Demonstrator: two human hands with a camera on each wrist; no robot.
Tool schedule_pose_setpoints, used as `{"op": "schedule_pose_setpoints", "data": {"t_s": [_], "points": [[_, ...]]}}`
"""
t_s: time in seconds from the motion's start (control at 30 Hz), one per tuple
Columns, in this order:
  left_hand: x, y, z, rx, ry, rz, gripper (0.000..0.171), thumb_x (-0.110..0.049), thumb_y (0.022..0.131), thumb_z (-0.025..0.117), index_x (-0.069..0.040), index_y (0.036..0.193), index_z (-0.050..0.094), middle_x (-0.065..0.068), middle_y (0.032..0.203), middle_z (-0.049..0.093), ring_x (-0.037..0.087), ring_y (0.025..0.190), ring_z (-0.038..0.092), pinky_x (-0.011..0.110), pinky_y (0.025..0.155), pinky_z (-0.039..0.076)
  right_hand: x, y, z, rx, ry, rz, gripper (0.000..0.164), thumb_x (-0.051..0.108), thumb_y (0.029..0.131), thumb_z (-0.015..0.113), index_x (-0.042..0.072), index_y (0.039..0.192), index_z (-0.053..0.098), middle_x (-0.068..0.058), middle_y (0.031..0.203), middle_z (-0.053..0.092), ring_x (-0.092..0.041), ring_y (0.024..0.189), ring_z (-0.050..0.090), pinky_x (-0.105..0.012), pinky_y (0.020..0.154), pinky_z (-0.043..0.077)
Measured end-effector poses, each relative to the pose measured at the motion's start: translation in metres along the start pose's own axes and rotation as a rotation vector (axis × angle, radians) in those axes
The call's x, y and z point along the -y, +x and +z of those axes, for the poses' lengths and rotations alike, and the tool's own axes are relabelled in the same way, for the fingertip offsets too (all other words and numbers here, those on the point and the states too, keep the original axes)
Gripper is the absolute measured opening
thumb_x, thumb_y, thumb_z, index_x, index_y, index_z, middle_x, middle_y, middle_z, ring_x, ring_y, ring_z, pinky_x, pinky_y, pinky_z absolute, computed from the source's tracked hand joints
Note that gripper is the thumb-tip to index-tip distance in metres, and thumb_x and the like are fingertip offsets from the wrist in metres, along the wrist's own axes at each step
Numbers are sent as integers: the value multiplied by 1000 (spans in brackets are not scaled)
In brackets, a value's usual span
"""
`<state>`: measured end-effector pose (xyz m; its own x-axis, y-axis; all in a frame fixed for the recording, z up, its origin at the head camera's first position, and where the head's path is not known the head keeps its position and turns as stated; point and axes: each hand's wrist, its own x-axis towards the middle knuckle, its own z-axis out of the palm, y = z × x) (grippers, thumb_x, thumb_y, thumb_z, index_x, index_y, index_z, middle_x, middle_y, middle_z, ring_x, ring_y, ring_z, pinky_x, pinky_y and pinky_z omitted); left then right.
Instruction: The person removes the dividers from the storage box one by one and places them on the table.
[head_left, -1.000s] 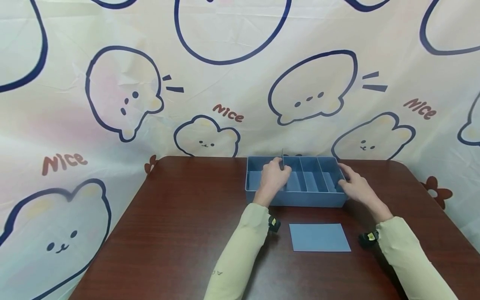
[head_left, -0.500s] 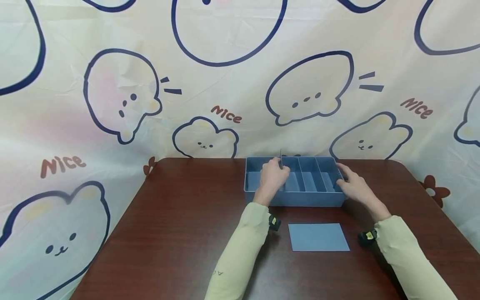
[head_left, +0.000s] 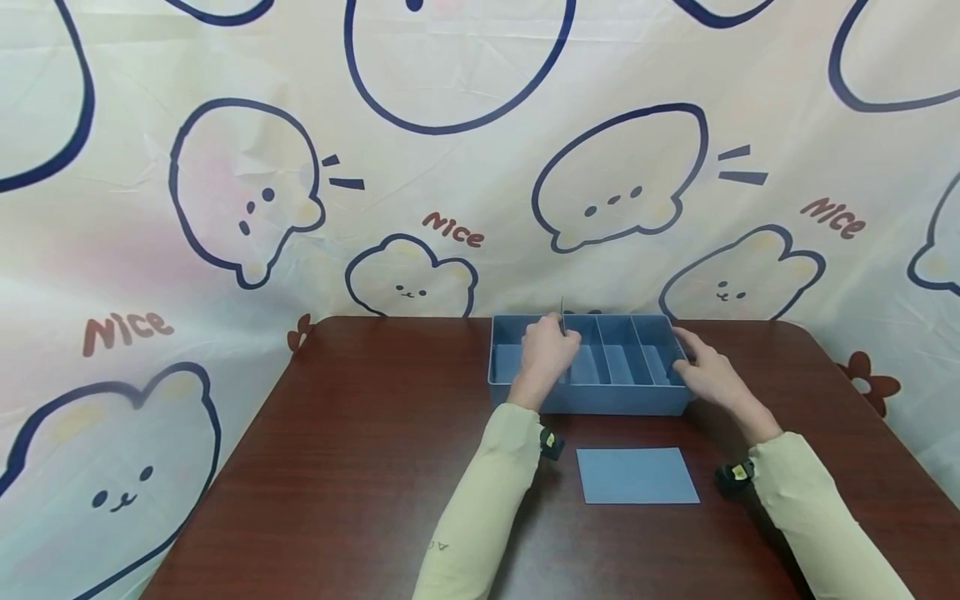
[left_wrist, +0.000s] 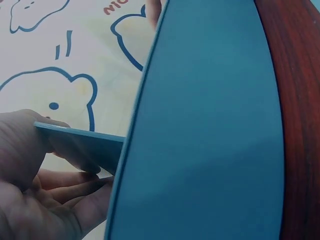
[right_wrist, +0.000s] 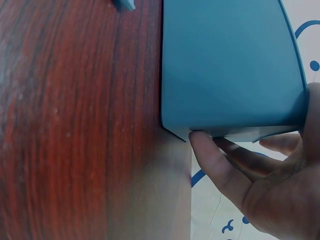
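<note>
A long blue divided box [head_left: 600,400] stands near the far edge of the table. My left hand [head_left: 546,354] reaches over its front wall and pinches a thin blue divider [left_wrist: 82,142] between thumb and fingers. The divider stands upright across the box, and its top sticks up above the rim in both the head and left wrist views. The divider's lower part is hidden by the hand and the front wall. My right hand [head_left: 712,377] grips the box's right end, with its fingers [right_wrist: 215,162] against the end wall.
A flat blue rectangular panel [head_left: 637,475] lies on the brown table [head_left: 337,467] in front of the box, between the forearms. Upright dividers [head_left: 621,354] part the box's right half. A printed cloth [head_left: 480,167] hangs behind the table.
The view shifts very slightly. Both hands keep their places on the divider and the box.
</note>
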<state>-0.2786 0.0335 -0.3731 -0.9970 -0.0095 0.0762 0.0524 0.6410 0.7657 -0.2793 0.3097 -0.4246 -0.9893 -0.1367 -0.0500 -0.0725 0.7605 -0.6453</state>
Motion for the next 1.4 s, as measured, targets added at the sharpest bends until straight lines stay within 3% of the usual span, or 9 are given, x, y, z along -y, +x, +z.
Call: {"op": "schedule_pose_setpoints", "data": {"t_s": [0.33, 0.9, 1.17, 1.4], "points": [[-5, 0, -1, -22, 77, 43, 36, -13, 93, 52, -2, 126, 60, -4, 47, 37, 11, 37, 30, 25, 39, 28, -1, 0, 1, -9, -11, 5, 65, 16, 101, 37, 11, 158, 8, -33, 157, 20, -60, 127, 40, -59, 83, 54], [-15, -2, -9, -19, 134, 64, 36, -9, 93, 52, -1, 127, 60, -1, 50, 41, 11, 36, 34, 25, 42, 33, -2, 0, 1, -1, 6, 4, 65, 16, 101, 37, 11, 158, 8, -33, 157, 19, -59, 126, 42, -55, 79, 56], [-16, -2, -12, -48, 140, 91, 16, -9, 91, 52, -6, 102, 63, -2, 50, 42, 11, 38, 37, 25, 43, 34, -2, 2, 2, -2, 2, 13, 66, 17, 101, 37, 12, 159, 7, -32, 157, 19, -59, 127, 40, -56, 80, 55], [-18, -4, -17, -59, 97, 101, 17, -10, 92, 51, -5, 102, 64, -2, 49, 41, 11, 38, 35, 24, 40, 31, -1, 1, 1, -1, -4, 11, 66, 16, 100, 37, 11, 158, 7, -32, 157, 19, -59, 128, 40, -59, 84, 53]]}}
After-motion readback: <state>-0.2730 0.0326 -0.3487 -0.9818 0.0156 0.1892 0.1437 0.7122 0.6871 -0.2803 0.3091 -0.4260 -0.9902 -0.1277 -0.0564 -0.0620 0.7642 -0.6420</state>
